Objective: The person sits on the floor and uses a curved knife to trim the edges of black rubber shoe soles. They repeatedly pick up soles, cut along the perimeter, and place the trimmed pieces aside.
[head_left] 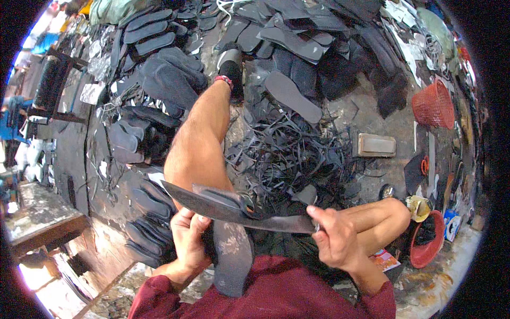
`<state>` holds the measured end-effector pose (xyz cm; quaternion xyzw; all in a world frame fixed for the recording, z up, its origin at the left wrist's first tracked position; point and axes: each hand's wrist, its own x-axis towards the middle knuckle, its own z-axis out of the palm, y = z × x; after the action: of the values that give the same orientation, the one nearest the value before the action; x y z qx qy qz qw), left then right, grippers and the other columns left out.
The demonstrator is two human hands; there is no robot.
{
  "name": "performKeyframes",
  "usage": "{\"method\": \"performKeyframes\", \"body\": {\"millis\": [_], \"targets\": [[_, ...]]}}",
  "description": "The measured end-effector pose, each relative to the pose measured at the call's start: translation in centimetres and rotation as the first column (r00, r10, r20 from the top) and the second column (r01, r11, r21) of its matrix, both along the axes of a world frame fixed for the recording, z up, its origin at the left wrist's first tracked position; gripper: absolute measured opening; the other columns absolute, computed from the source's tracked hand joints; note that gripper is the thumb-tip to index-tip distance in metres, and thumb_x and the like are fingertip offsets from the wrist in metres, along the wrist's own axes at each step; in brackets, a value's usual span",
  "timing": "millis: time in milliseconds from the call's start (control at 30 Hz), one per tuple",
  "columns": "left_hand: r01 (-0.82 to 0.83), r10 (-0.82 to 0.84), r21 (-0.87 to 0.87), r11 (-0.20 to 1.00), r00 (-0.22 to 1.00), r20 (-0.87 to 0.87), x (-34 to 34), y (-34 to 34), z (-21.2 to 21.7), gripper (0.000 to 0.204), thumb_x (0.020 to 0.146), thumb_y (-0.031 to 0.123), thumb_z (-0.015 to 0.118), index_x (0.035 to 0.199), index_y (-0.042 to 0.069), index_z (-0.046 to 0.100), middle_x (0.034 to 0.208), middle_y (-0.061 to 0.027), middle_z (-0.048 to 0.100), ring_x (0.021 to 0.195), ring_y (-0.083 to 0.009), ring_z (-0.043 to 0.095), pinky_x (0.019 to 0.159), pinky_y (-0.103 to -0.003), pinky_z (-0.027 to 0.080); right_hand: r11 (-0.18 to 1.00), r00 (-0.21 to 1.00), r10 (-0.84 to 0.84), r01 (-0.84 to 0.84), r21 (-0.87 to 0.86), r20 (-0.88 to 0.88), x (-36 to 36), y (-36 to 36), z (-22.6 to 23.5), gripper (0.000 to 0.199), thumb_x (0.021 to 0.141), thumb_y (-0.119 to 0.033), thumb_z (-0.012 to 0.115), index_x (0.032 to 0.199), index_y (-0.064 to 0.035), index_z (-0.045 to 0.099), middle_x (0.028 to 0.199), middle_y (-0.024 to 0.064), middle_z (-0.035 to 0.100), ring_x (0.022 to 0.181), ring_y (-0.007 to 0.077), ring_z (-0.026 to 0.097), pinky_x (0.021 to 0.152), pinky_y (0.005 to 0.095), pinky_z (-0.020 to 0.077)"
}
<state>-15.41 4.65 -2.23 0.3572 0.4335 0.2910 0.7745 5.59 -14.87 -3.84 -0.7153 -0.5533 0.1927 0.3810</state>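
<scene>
while the left hand [187, 239] clamps a black sole [232, 255], the right hand [334, 236] grips a blade [234, 208] across it.

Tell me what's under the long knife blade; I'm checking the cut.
Under the knife blade lies a dark rubber sole, steadied by the left hand. The right hand covers the handle.

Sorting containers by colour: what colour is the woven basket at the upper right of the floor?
The woven plastic basket is red, seen best in the head view.
</scene>
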Motion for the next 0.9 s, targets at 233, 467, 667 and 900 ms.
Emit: {"method": "performKeyframes", "body": {"millis": [233, 467, 667, 900], "targets": [[0.110, -0.113, -0.037, 0.993, 0.991, -0.069, -0.6, 0.9, -0.8, 0.031, 0.088, 0.022, 0.079, 0.105, -0.003, 0.069, 0.094, -0.0044, 0.072, 0.079, -0.0104, 0.063, 0.075, -0.026, 0.051, 0.997, 0.994, 0.072, -0.075, -0.034, -0.077, 0.0, 3.0, -0.2, 0.055, 0.092, -0.017, 0.062, 0.143, -0.0013, 0.047, 0.071, 0.0086, 0.053, 0.059, 0.0277, 0.055, 0.056, 0.0402, 0.0466], [0.197, -0.201, -0.068, 0.978, 0.978, -0.054, 0.0, 1.6, 0.5, 0.024, 0.085, 0.009, 0.080, 0.105, -0.003, 0.073, 0.096, -0.0073, 0.074, 0.084, -0.0109, 0.066, 0.077, -0.028, 0.054, 0.929, 0.952, 0.301, -0.304, -0.211, -0.047, 3.8, 7.3, 3.7, 0.061, 0.087, -0.011, 0.065, 0.143, 0.0005, 0.045, 0.087, 0.0128, 0.065, 0.065, 0.0283, 0.066, 0.060, 0.0396, 0.0540], [0.378, -0.405, -0.159, 0.912, 0.893, -0.197, 1.0, 1.9, 1.6, 0.026, 0.086, 0.007, 0.078, 0.108, -0.004, 0.072, 0.095, -0.0077, 0.074, 0.085, -0.0104, 0.067, 0.074, -0.024, 0.054, 0.846, 0.877, 0.471, -0.478, -0.237, -0.093, 4.9, 12.6, 4.6, 0.048, 0.095, -0.020, 0.061, 0.142, -0.0152, 0.051, 0.093, 0.0124, 0.073, 0.066, 0.0332, 0.068, 0.057, 0.0437, 0.0552], [0.644, -0.541, -0.326, 0.692, 0.762, 0.355, -2.5, 3.6, 0.0, 0.090, 0.089, 0.051, 0.066, 0.154, 0.000, 0.029, 0.148, -0.0165, 0.047, 0.131, -0.0302, 0.051, 0.108, -0.039, 0.041, 0.927, 0.756, 0.216, -0.358, -0.113, -0.618, 7.1, 7.3, 5.0, 0.038, 0.104, -0.024, 0.047, 0.134, -0.0030, 0.056, 0.082, 0.0071, 0.063, 0.074, 0.0191, 0.059, 0.070, 0.0324, 0.0491]]}}
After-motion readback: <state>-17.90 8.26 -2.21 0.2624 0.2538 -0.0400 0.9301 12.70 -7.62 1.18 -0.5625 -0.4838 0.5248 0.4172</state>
